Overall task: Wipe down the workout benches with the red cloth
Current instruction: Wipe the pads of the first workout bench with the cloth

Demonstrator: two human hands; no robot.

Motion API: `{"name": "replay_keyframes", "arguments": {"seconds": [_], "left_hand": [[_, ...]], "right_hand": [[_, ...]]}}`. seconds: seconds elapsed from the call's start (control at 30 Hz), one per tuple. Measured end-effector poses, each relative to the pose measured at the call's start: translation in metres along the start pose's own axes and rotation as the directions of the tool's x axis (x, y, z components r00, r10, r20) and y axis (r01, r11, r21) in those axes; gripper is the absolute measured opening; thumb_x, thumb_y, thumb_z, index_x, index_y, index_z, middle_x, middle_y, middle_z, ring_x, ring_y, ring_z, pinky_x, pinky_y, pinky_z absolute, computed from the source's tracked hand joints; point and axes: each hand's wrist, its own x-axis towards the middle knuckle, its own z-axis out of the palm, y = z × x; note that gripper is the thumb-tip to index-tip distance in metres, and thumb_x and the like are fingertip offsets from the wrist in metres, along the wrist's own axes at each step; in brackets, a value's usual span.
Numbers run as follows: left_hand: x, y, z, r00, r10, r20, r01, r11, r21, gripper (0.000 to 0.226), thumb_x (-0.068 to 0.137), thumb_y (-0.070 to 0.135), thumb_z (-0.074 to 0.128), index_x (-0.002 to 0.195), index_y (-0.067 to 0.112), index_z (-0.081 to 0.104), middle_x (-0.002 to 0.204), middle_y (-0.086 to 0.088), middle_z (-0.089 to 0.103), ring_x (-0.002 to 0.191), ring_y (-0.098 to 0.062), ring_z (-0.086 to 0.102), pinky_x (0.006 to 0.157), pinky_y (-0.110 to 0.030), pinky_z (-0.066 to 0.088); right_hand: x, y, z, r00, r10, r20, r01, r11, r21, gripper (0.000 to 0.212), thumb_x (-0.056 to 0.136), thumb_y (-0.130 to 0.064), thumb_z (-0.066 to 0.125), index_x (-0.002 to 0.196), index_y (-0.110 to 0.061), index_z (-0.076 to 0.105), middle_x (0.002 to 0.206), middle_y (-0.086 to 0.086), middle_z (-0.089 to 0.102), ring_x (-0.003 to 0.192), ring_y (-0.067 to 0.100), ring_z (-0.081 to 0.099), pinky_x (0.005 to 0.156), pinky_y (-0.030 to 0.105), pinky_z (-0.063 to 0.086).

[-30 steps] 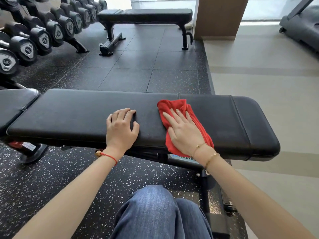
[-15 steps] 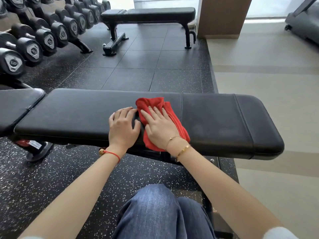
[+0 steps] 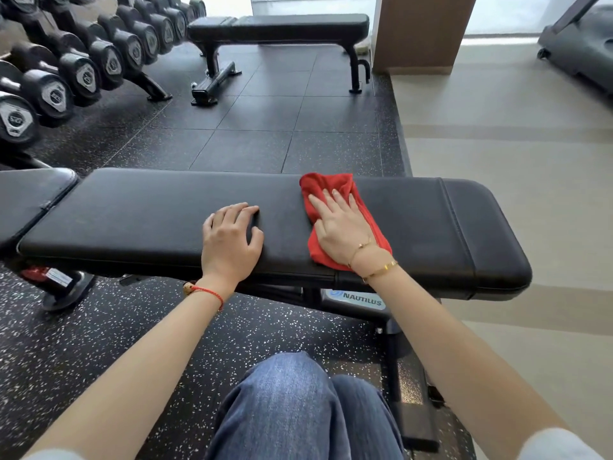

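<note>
I can read one word: NAUTILUS, in dark letters on a light label (image 3: 358, 299) with a blue swirl. The label sits on the frame under my bench (image 3: 149, 214), at about 5 o'clock from my right hand (image 3: 341, 229). The marks on the dumbbell ends (image 3: 15, 119) at 10 o'clock are too blurry to read

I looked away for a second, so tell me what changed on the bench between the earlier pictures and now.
The right hand, pressed flat on the red cloth, swept it left until it met the left hand half a second ago, then slid it back right along the near bench. Nothing was picked up or let go. The left hand stayed resting on the pad, and the far bench and dumbbells did not move.
</note>
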Motion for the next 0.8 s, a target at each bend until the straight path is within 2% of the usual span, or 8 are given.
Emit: {"name": "replay_keyframes", "arguments": {"seconds": [0.17,0.23,0.33,0.4,0.53,0.67,0.8], "left_hand": [[0.002,-0.004,0.000,0.998,0.022,0.057,-0.023,1.000,0.014,0.042,0.095,0.026,0.050,0.136,0.016,0.055,0.142,-0.005,0.054,0.135,-0.025,0.043,0.118,-0.047,0.027],[0.004,-0.003,-0.002,0.995,0.008,0.095,-0.008,1.000,0.005,0.043,0.097,0.026,0.050,0.137,0.015,0.053,0.144,-0.006,0.051,0.137,-0.025,0.040,0.119,-0.048,0.026],[0.004,0.009,-0.004,0.993,-0.021,0.117,0.024,0.999,-0.021,0.041,0.097,0.028,0.049,0.136,0.015,0.054,0.146,-0.007,0.047,0.141,-0.027,0.032,0.119,-0.051,0.022],[0.002,0.027,-0.002,0.993,0.027,0.116,-0.024,0.999,-0.030,0.040,0.096,0.027,0.050,0.134,0.016,0.056,0.146,-0.007,0.047,0.142,-0.027,0.031,0.119,-0.051,0.021],[0.001,0.075,0.008,0.987,0.106,0.122,-0.095,0.992,-0.088,0.041,0.095,0.027,0.051,0.135,0.018,0.055,0.143,-0.004,0.050,0.138,-0.025,0.037,0.118,-0.051,0.023],[-0.002,0.110,0.025,0.971,0.169,0.168,-0.161,0.985,-0.058,0.044,0.097,0.031,0.045,0.139,0.020,0.049,0.145,0.000,0.047,0.139,-0.021,0.036,0.118,-0.049,0.022],[-0.008,0.115,0.033,0.972,0.173,0.161,-0.170,0.985,-0.032,0.044,0.098,0.033,0.041,0.140,0.021,0.047,0.146,0.000,0.046,0.138,-0.021,0.036,0.119,-0.051,0.021]], "right_hand": [[-0.054,0.012,0.002,0.996,-0.044,-0.077,0.042,0.999,-0.018,0.057,0.096,-0.023,0.032,0.152,-0.022,0.021,0.160,0.005,0.019,0.149,0.024,0.012,0.122,0.042,0.004],[-0.046,0.023,-0.002,0.998,0.009,-0.058,-0.009,1.000,0.009,0.057,0.097,-0.023,0.033,0.152,-0.023,0.021,0.161,0.005,0.017,0.149,0.023,0.011,0.122,0.042,0.003],[-0.009,0.040,-0.012,0.985,0.168,-0.026,-0.168,0.986,0.011,0.056,0.099,-0.023,0.029,0.153,-0.020,0.017,0.162,0.008,0.011,0.150,0.025,0.007,0.122,0.043,0.000],[0.011,0.047,-0.018,0.970,0.243,0.004,-0.243,0.970,0.005,0.056,0.100,-0.024,0.026,0.154,-0.019,0.013,0.162,0.010,0.008,0.150,0.026,0.005,0.122,0.044,0.000],[0.001,0.043,-0.018,0.978,0.206,-0.009,-0.206,0.978,-0.018,0.056,0.101,-0.024,0.027,0.154,-0.017,0.012,0.162,0.012,0.008,0.150,0.026,0.005,0.122,0.043,0.000],[-0.063,0.047,-0.013,0.987,0.131,-0.089,-0.135,0.990,-0.040,0.057,0.099,-0.023,0.030,0.154,-0.019,0.016,0.161,0.009,0.015,0.150,0.023,0.009,0.122,0.040,0.002],[-0.098,0.079,-0.018,0.963,0.229,-0.143,-0.237,0.971,-0.036,0.056,0.097,-0.021,0.033,0.152,-0.021,0.022,0.160,0.007,0.021,0.149,0.023,0.013,0.122,0.040,0.004]]}}
